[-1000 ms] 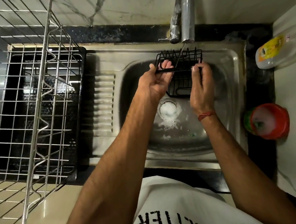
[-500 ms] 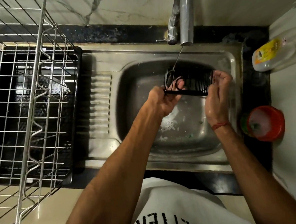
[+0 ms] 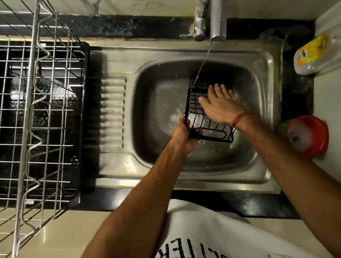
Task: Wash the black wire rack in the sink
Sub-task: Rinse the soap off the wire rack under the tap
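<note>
Head view: black wire rack (image 3: 204,114) held over the sink (image 3: 269,67) basin, right of centre, tilted, long axis running from near-right to far-left, far end just under the thin stream from the tap (image 3: 217,12). Left hand (image 3: 183,135) at the near-left corner of the rack, fingers curled round the frame wire there, gripping it. Right hand (image 3: 220,104) laid flat over the rack's upper face, fingers straight and slightly spread, pointing far, palm down on or just above the wires; contact looks likely but cannot be told for sure. Rack thus lies directly beneath the right hand and to the right of the left hand; right hand nearer the rack's middle, left hand only at the edge.

Judged step: rubbing the wires under running water. Coming move probably a sweep of the flat right hand along the long axis, with the left-hand grip as anchor. Soap bottle (image 3: 318,54) and red bowl (image 3: 307,135) well apart on the desk to the right; steel drying rack (image 3: 34,109) to the left.
</note>
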{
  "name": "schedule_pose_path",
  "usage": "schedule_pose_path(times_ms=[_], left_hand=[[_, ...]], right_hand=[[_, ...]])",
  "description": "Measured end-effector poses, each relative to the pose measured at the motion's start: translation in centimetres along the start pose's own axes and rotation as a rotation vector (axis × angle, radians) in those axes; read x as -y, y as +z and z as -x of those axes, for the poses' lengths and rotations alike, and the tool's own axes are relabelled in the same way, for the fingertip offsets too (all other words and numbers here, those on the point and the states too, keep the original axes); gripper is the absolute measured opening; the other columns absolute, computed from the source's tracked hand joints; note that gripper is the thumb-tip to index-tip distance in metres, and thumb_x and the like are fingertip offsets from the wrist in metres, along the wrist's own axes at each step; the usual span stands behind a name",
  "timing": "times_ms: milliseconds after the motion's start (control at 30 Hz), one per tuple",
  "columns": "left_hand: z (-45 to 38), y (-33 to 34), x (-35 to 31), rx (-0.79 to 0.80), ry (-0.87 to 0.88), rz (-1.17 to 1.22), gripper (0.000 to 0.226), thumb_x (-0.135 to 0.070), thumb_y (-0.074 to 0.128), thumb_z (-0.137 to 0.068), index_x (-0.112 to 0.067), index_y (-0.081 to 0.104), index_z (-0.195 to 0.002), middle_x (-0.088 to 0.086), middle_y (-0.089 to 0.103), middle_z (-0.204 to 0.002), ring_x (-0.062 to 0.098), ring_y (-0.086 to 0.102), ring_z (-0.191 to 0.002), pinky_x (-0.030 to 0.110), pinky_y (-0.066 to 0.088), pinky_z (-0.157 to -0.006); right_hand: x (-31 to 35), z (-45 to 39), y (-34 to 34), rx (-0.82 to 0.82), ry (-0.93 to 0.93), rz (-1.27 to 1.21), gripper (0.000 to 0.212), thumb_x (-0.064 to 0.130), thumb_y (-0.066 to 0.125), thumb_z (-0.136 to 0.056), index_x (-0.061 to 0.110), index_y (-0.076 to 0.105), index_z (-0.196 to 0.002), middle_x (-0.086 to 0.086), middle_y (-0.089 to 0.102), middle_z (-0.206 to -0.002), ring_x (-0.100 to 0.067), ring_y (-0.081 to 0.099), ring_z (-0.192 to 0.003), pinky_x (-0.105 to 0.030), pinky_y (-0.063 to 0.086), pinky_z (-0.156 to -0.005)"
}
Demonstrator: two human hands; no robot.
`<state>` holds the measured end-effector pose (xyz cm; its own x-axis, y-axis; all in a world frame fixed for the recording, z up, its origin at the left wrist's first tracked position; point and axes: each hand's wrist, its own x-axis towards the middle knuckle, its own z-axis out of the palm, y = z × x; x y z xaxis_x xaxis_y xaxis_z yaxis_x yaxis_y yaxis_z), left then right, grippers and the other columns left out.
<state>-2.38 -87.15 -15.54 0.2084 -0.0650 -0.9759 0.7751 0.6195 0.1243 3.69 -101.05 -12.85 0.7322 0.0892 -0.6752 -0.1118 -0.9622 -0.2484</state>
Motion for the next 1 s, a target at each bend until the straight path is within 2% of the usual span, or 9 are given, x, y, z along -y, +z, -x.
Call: schedule_pose_path(times_ms=[133, 233, 300, 433, 567, 700, 800, 867, 1000], left_hand=[[-0.6, -0.1, 0.2, -0.041, 0.016, 0.006, 0.055, -0.044, 0.046, -0.117, -0.022, 0.044, -0.066, -0.007, 0.037, -0.048, 0.009, 0.038, -0.039, 0.019, 0.039, -0.041], [-0.9, -0.1, 0.1, -0.072, 0.021, 0.009, 0.055, -0.043, 0.048, -0.116, -0.022, 0.045, -0.065, -0.007, 0.036, -0.049, 0.009, 0.037, -0.040, 0.019, 0.039, -0.041], [-1.1, -0.7, 0.1, -0.061, 0.023, 0.021, 0.054, -0.042, 0.046, -0.117, -0.022, 0.045, -0.067, -0.007, 0.035, -0.048, 0.008, 0.037, -0.039, 0.019, 0.039, -0.042], [-0.4, -1.3, -0.5, -0.046, 0.037, 0.079, 0.053, -0.040, 0.043, -0.118, -0.020, 0.048, -0.069, -0.008, 0.038, -0.044, 0.006, 0.039, -0.035, 0.018, 0.041, -0.040], [1.3, 0.3, -0.5, -0.021, 0.052, 0.119, 0.052, -0.039, 0.039, -0.119, -0.018, 0.047, -0.072, -0.006, 0.038, -0.044, 0.008, 0.040, -0.034, 0.019, 0.042, -0.041], [2.4, 2.2, -0.1, 0.111, 0.025, 0.187, 0.050, -0.033, 0.030, -0.121, -0.014, 0.056, -0.083, -0.002, 0.059, -0.058, 0.015, 0.058, -0.052, 0.025, 0.047, -0.051], [3.4, 3.9, 0.2, 0.234, 0.036, 0.239, 0.054, -0.035, 0.022, -0.122, -0.009, 0.068, -0.106, 0.005, 0.078, -0.085, 0.015, 0.076, -0.072, 0.027, 0.061, -0.064], [3.9, 4.9, 1.0, 0.292, 0.040, 0.281, 0.055, -0.036, 0.020, -0.122, -0.010, 0.067, -0.109, 0.009, 0.075, -0.092, 0.016, 0.072, -0.081, 0.029, 0.058, -0.079], [3.6, 5.3, 1.6, 0.391, -0.021, 0.324, 0.040, -0.029, 0.031, -0.121, -0.012, 0.066, -0.112, 0.010, 0.069, -0.106, 0.016, 0.066, -0.087, 0.027, 0.058, -0.080]], right_hand=[[1.1, -4.4, 0.7, -0.120, 0.063, -0.002, 0.083, 0.061, 0.017, -0.105, 0.006, 0.004, -0.166, -0.015, -0.002, -0.174, -0.026, -0.001, -0.162, -0.044, -0.001, -0.131], [2.4, -6.5, 0.1, -0.099, 0.121, 0.014, 0.082, 0.060, 0.017, -0.105, 0.006, 0.007, -0.166, -0.024, -0.001, -0.172, -0.035, 0.002, -0.161, -0.048, -0.002, -0.131], [3.6, -6.2, 0.7, -0.075, -0.014, 0.073, 0.077, 0.058, 0.018, -0.107, 0.010, 0.007, -0.167, -0.021, 0.000, -0.173, -0.034, -0.002, -0.161, -0.050, -0.004, -0.130], [2.5, -4.6, 1.3, -0.022, -0.452, 0.020, 0.062, 0.049, 0.026, -0.112, 0.020, 0.021, -0.166, 0.002, 0.013, -0.174, -0.012, 0.004, -0.161, -0.046, 0.002, -0.132], [0.7, -4.4, -0.8, -0.035, -0.130, -0.060, 0.078, 0.065, 0.021, -0.107, 0.017, 0.010, -0.167, -0.001, 0.004, -0.175, -0.016, 0.003, -0.161, -0.039, 0.001, -0.131], [1.8, -1.0, -3.3, -0.067, -0.254, -0.221, 0.070, 0.067, 0.037, -0.104, 0.023, 0.044, -0.158, 0.000, 0.040, -0.165, -0.018, 0.034, -0.153, -0.033, 0.025, -0.124], [1.1, 1.6, -3.7, -0.294, -0.297, -0.244, 0.061, 0.070, 0.047, -0.099, 0.029, 0.064, -0.139, 0.006, 0.065, -0.142, -0.014, 0.059, -0.131, -0.034, 0.047, -0.110], [0.5, 2.4, -3.4, -0.518, -0.304, -0.168, 0.047, 0.060, 0.052, -0.100, 0.026, 0.071, -0.126, 0.005, 0.072, -0.127, -0.015, 0.067, -0.116, -0.036, 0.056, -0.097], [-0.4, 3.0, -3.6, -0.846, -0.328, -0.198, 0.025, 0.036, 0.056, -0.103, 0.021, 0.076, -0.101, 0.005, 0.077, -0.098, -0.013, 0.072, -0.087, -0.035, 0.058, -0.076]])
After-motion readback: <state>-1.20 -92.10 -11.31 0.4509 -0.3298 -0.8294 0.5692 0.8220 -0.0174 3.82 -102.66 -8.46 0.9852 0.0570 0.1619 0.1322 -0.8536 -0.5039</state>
